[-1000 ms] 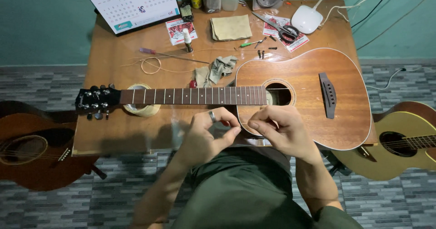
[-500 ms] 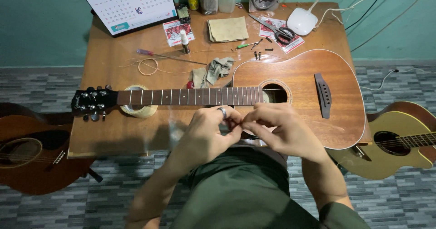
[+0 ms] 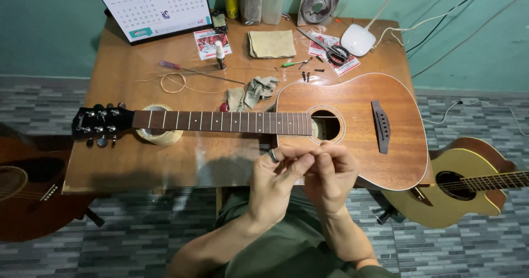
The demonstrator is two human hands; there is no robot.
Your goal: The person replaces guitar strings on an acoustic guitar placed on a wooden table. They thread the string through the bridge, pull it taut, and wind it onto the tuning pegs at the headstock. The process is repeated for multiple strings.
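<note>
left hand point(image 3: 275, 181) and right hand point(image 3: 329, 176) are pinched together at the desk's point(image 3: 127, 162) front edge beside the guitar point(image 3: 352, 129); what the fingers hold cannot be told; small items are best kept over the desk.

A glossy reddish wood guitar point(image 3: 352, 126) with chrome metal tuners point(image 3: 102, 128) is seen on a matt, worn wooden table point(image 3: 127, 74); crumpled cloth point(image 3: 250, 92) lies at its far side.
</note>
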